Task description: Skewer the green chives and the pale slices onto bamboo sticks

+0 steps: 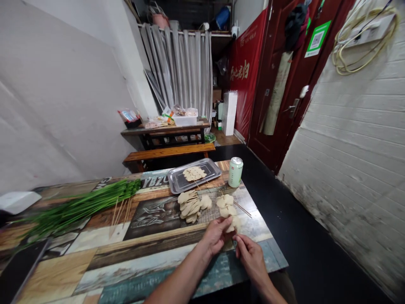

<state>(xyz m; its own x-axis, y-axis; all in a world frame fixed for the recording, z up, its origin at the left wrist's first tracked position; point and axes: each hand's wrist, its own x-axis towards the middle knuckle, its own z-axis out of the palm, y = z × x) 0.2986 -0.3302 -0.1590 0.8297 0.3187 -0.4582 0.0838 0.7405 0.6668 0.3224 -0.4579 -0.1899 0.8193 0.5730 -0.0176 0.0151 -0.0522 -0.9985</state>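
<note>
My left hand (217, 234) is closed on the near end of a row of thin, pale beige slices (225, 202), which look threaded on a thin skewer. At the near end of that row, my right hand (249, 250) pinches what looks like the skewer's end; most of the stick is hidden by the slices and fingers. A pile of loose pale slices (189, 206) lies left of the row, with a few single slices (205, 202) beside it. Beyond them, a metal tray (175, 182) holds more skewered slices (194, 173), their sticks pointing toward me.
A green can (235, 172) stands at the table's right edge, near loose skewers (243, 208). Long green stalks (85, 204) and more skewers (117, 217) lie to the left. A bench (171, 152) and a second table (134, 131) with a white tub (186, 121) stand behind.
</note>
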